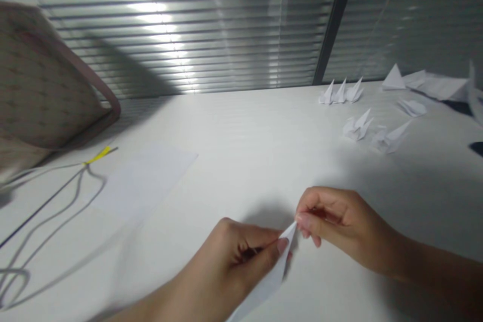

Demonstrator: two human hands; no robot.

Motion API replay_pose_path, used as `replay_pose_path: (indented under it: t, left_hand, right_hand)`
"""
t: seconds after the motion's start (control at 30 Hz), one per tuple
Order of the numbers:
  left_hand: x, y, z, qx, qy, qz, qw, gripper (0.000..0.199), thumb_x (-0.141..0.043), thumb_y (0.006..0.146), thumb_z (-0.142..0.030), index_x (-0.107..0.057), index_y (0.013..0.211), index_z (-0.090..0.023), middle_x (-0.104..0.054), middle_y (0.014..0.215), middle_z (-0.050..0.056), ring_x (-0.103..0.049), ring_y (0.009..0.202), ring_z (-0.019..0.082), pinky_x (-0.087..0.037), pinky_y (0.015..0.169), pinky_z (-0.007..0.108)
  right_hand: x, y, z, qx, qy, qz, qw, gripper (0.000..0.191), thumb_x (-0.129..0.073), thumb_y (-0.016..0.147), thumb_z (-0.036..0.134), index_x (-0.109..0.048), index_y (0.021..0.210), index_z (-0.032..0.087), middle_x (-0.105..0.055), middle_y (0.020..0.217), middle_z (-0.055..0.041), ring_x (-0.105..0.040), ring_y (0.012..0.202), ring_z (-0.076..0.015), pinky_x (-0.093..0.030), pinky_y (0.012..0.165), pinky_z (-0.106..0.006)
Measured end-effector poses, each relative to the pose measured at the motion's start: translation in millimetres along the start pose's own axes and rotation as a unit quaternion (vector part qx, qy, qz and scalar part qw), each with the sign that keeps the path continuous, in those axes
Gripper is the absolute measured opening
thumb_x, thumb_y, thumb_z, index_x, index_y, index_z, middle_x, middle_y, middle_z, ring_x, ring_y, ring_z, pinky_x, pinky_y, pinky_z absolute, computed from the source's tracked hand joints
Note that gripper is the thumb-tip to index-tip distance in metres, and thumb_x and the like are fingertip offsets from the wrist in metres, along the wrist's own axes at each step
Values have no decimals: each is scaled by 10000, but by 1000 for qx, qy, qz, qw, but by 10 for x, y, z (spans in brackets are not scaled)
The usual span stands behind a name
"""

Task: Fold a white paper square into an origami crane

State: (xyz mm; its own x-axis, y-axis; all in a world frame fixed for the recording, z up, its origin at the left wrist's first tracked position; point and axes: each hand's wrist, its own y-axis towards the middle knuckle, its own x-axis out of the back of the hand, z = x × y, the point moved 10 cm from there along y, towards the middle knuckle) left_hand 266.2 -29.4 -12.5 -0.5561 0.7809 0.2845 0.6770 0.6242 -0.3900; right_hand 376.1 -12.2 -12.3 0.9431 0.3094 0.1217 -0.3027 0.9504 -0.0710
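A folded white paper tapers to a narrow point at its upper end, above the table. My left hand is closed on it, pinching it between thumb and fingers just below the tip. With thumb and forefinger, my right hand pinches the very tip. The paper's lower part runs under my left hand and out at the bottom edge of the view, so its full shape is hidden.
Several folded paper figures stand at the back right, near more white paper. On the left lie a flat sheet, a looped grey cable with a yellow tie, and a patterned bag. Window blinds rise behind the table.
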Motion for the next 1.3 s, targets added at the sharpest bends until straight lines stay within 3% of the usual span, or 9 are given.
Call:
replay_pose_path:
  t: [0.23, 0.4, 0.5, 0.67, 0.77, 1.07, 1.3]
  left_hand:
    - [10, 9, -6, 2, -17, -9, 1000, 434, -381, 945, -446, -603, 727, -143, -419, 622, -33, -344, 568, 89, -279, 496, 198]
    - [20, 30, -27, -1, -14, -10, 1000, 427, -401, 938, -436, -602, 700, -144, -424, 596, -37, -344, 537, 80, -279, 460, 183]
    - [78, 48, -31, -9, -1, -55, 998, 398, -456, 913, -416, -644, 700, -138, -494, 590, -29, -379, 535, 83, -304, 470, 183]
    - [216, 48, 22, -19, -60, -159, 985, 233, -617, 829, -369, -708, 829, -154, -695, 720, 18, -570, 633, 126, -422, 571, 197]
    - [259, 24, 13, -35, -55, -188, 980, 195, -634, 820, -336, -718, 759, -171, -716, 710, 10, -598, 642, 130, -441, 582, 196]
    - [253, 5, -56, -39, -26, -182, 982, 211, -616, 842, -339, -758, 773, -198, -732, 700, -16, -622, 640, 136, -452, 563, 184]
    - [242, -34, -91, -51, -32, -188, 980, 193, -616, 848, -323, -756, 771, -214, -722, 688, -37, -627, 649, 130, -457, 556, 161]
  right_hand:
    - [-79, 21, -49, -20, 78, 36, 996, 177, -606, 857, 313, -652, 801, 152, -666, 698, -14, -555, 525, -75, -484, 511, -199]
    - [-84, 21, -59, -23, 76, 11, 997, 174, -654, 814, 318, -665, 772, 150, -668, 660, -18, -561, 519, -86, -492, 496, -207]
    - [-85, 22, -31, -8, 63, 5, 998, 192, -627, 837, 317, -660, 755, 146, -662, 655, -16, -561, 521, -83, -489, 502, -205]
    - [-81, 19, -38, -10, 52, 3, 999, 173, -607, 849, 296, -661, 773, 149, -644, 651, -2, -550, 516, -73, -477, 496, -192]
    - [-68, 9, -27, -6, 43, -6, 999, 169, -602, 853, 286, -655, 760, 155, -633, 652, 3, -555, 543, -79, -480, 514, -197]
    - [-68, -10, -7, -1, 6, -17, 1000, 199, -579, 871, 296, -588, 718, 169, -581, 625, 20, -536, 566, -92, -430, 531, -219]
    - [-60, -2, 145, 45, -12, -26, 999, 199, -556, 884, 262, -537, 710, 167, -523, 639, 31, -478, 601, -80, -382, 547, -200]
